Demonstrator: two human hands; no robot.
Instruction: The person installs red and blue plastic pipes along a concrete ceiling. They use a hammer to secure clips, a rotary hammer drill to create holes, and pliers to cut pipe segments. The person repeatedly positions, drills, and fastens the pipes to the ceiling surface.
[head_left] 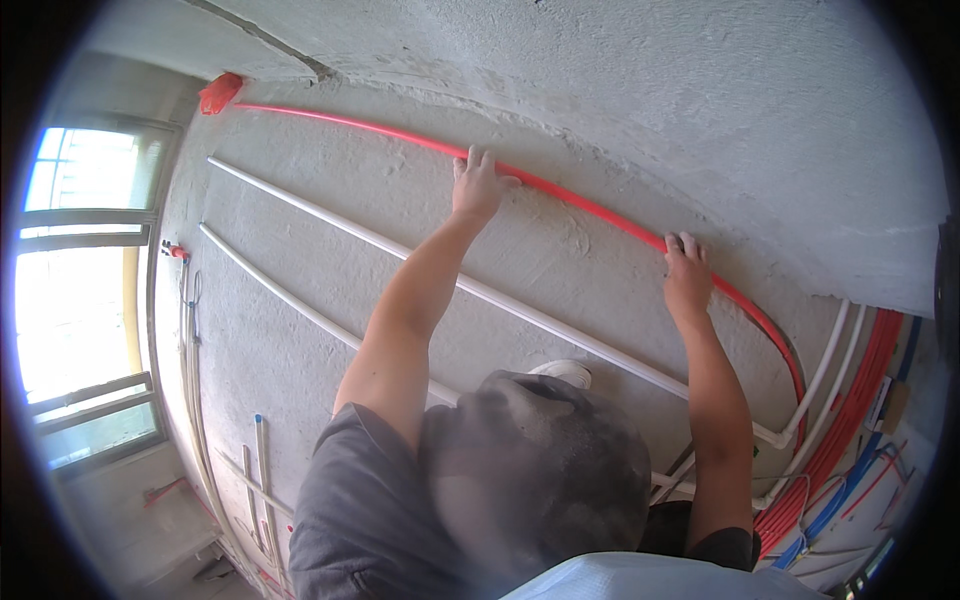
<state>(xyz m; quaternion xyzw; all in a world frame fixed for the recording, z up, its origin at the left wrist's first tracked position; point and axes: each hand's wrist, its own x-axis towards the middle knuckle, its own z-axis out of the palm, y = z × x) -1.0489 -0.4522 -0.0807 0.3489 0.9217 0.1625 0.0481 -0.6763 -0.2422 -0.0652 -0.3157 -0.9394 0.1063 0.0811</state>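
Observation:
A long red conduit pipe (590,206) lies along the foot of the concrete wall, curving down at its right end toward a bundle of pipes. My left hand (478,187) is on the pipe near its middle, fingers over it and thumb stretched out to the right. Farther right, my right hand (688,277) has its fingers bent over the same pipe. Both arms reach forward across two white pipes, a longer one (330,215) and another (280,292) nearer me, which lie on the concrete floor. My knee and grey clothing hide part of them.
A red plastic bag (219,93) sits in the far left corner. Windows (85,310) line the left wall, with thin pipes (190,370) below. At right run bundled red pipes (845,430), white elbowed pipes (828,365) and blue pipes. My white shoe (563,373) stands on the floor.

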